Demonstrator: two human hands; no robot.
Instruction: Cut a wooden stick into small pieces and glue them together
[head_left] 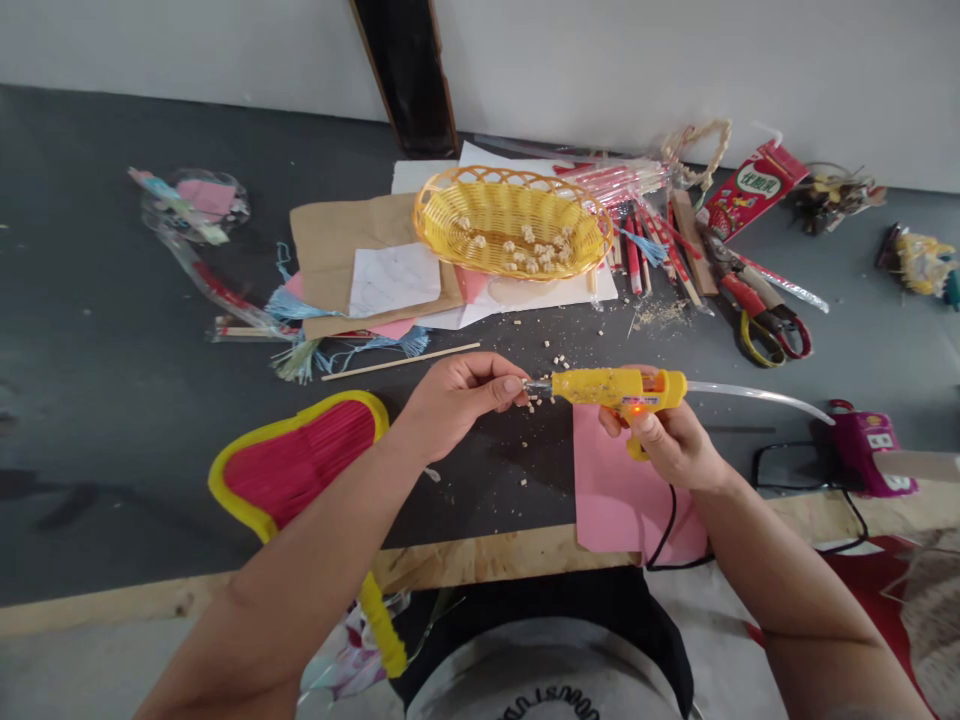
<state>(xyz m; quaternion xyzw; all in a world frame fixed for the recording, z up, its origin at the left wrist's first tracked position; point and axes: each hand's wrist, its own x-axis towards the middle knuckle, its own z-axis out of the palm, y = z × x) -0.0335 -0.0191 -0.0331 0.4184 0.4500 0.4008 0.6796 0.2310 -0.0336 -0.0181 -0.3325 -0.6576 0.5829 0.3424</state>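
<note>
While my right hand [670, 447] clamps the glue gun [589, 384], my left hand [454, 397] pinches its fingers [501, 391] together beside the nozzle [538, 385].

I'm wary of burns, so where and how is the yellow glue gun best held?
Probably by the glue gun's handle, from the near right, as the right hand does: the handle juts toward the person from the body, while the nozzle, possibly hot, points left at the left hand.
</note>
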